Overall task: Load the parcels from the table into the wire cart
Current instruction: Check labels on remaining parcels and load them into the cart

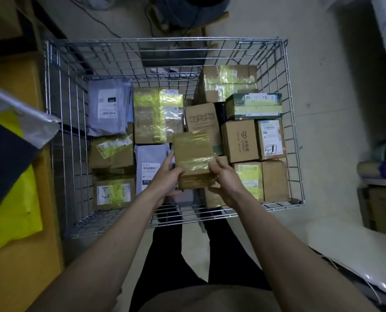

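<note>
Roughly a dozen parcels already sit in the wire cart (pixel 285 122): taped cardboard boxes stacked along the right side, grey poly mailers (pixel 108 106) and more taped boxes on the left. Both hands hold one more taped box (pixel 193 157) above the middle of the cart, not yet set down. Left hand (pixel 167 176) curls round its near-left edge, right hand (pixel 224 180) grips the near-right corner. A gap near the front centre, just beneath the held box, looks like the likely drop spot. Yellow and dark bags (pixel 9 188) lie on the counter (pixel 23 278) at left; whether any are parcels left to load, can't tell. Cables and a dark object lie on the floor beyond the cart. Nothing blocks the drop.
</note>
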